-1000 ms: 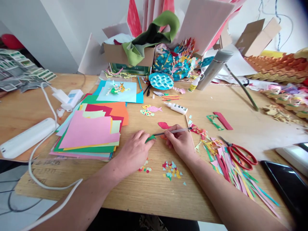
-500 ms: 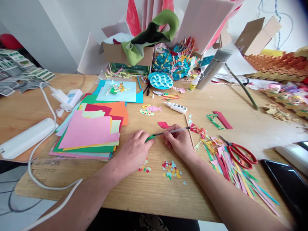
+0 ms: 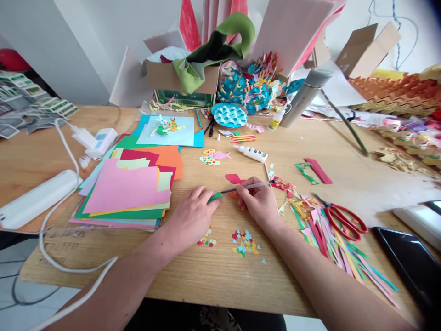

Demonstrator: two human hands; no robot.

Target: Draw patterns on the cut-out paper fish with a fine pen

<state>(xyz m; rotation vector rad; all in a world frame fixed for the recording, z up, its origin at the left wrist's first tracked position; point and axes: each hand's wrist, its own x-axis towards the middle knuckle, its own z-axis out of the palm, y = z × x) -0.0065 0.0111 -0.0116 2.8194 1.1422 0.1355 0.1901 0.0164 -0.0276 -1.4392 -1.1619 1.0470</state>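
My right hand (image 3: 257, 198) grips a slim pen (image 3: 253, 185) like a writing tool. Its dark tip touches or nearly touches the edge of a small green paper cutout (image 3: 215, 197). The thumb and fingers of my left hand (image 3: 195, 212) hold that cutout against the table, covering part of it. A red paper fish (image 3: 234, 178) lies just beyond the pen, and an orange-red paper piece (image 3: 234, 195) is partly hidden by my right fingers. Farther back lie a pink spotted fish (image 3: 219, 155) and a pale dotted fish (image 3: 209, 161).
Coloured paper sheets (image 3: 120, 188) are stacked at left. Small paper triangles (image 3: 246, 241) and dots (image 3: 207, 241) lie nearer me. Red-handled scissors (image 3: 344, 222) rest on paper strips (image 3: 347, 257) at right, beside a phone (image 3: 399, 262). A glue bottle (image 3: 253, 153) and steel flask (image 3: 306, 97) are behind.
My right hand and pen have shifted slightly, and more of the orange-red piece shows beside the fingers. My left hand stays on the green cutout.
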